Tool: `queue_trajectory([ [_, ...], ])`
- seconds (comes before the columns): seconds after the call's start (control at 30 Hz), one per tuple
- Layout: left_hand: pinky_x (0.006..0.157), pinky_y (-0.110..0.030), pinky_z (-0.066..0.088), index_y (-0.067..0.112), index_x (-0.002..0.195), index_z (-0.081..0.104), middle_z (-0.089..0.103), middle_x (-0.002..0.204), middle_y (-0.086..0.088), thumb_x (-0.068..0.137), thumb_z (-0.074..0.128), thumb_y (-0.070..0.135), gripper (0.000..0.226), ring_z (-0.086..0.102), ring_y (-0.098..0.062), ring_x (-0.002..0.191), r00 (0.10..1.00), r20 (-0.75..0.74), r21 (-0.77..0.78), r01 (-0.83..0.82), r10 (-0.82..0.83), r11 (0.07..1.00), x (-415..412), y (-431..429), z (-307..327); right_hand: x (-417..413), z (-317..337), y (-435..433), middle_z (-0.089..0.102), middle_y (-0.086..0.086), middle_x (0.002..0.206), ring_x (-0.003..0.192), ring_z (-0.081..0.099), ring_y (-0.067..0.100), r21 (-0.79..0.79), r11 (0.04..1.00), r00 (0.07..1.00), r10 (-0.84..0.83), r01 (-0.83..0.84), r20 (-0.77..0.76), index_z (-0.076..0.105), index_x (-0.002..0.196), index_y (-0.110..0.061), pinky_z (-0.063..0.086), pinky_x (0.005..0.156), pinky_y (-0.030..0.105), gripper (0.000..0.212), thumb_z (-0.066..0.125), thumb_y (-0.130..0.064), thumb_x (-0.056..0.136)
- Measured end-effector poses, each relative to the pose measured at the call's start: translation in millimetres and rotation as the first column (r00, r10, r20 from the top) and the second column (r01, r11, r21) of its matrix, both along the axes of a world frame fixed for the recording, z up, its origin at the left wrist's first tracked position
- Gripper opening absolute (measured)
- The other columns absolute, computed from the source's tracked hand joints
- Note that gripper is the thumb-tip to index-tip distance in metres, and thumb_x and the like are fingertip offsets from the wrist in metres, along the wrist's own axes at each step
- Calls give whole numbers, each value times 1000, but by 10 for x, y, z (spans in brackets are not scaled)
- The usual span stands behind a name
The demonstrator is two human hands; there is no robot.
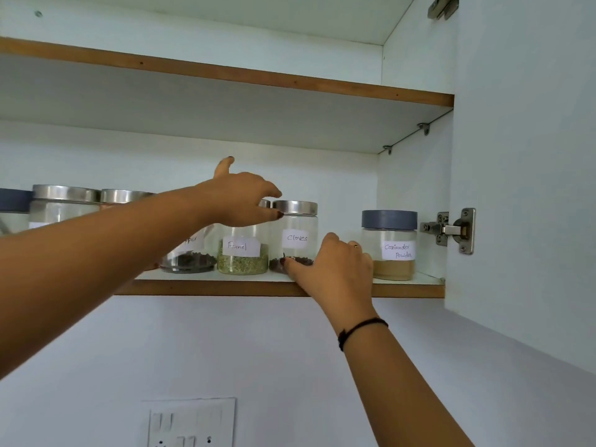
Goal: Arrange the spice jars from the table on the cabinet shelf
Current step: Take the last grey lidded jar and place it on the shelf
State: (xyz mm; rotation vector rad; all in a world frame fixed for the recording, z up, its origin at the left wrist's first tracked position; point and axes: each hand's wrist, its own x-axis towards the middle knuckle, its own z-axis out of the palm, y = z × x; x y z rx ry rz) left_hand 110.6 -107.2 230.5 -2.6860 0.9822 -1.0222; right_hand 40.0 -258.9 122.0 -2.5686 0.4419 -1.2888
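A pale wall cabinet (412, 195) hung open, its door (522, 156) swung out to the right on a metal hinge (451, 230). Its upper shelf (225, 74) had a brown wooden edge. Below, the plain white wall (258, 350) carried a white switch plate (192, 421). The light was soft and even.

1. One head-worn wide-angle view, from below the cabinet shelf (225, 287), tilted up and facing straight into the open cabinet (416, 59).
2. Close, within arm's reach; the upper shelf (225, 117) shows its underside, the wall (225, 350) fills the lower frame.
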Motion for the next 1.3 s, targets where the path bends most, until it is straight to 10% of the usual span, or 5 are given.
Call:
queue_trajectory([
  [0.7,117,-58,2,26,135,56,63,132,5,103,32,50,47,52,-18,128,984,35,-31,176,-175,984,-176,-562,-92,-277,-24,-418,66,0,89,90,61,21,38,998,998,-46,45,44,59,91,-20,54,74,37,47,66,-64,75],
  [1.0,111,-55,28,29,146,42,44,152,0,66,21,95,105,39,-28,140,992,-112,-67,-61,53,996,-5,247,167,-326,-74,-297,58,1,114,105,55,20,-39,999,963,-17,28,270,50,123,-19,50,82,34,68,64,-66,77],
  [1.07,101,-46,41,26,134,53,57,138,-3,47,18,105,122,52,-26,122,963,-267,-33,-59,48,998,53,377,125,-322,-92,-269,57,2,116,107,54,20,-14,1000,959,18,-14,282,49,125,-18,50,84,35,69,66,-64,76],
  [1.17,83,-35,46,24,98,59,65,102,-3,62,30,97,86,57,-18,89,945,-324,-99,7,-40,995,124,367,17,-335,-124,-223,58,1,114,104,55,21,-12,999,944,49,-47,328,51,123,-17,53,83,38,65,67,-61,78],
  [1.3,93,-45,47,25,106,59,63,100,2,63,18,93,90,56,-20,95,974,-228,-82,-9,-9,997,163,252,-12,-373,-163,-204,60,0,110,100,56,19,-31,999,933,45,-37,358,53,118,-18,54,80,38,57,66,-58,79],
])
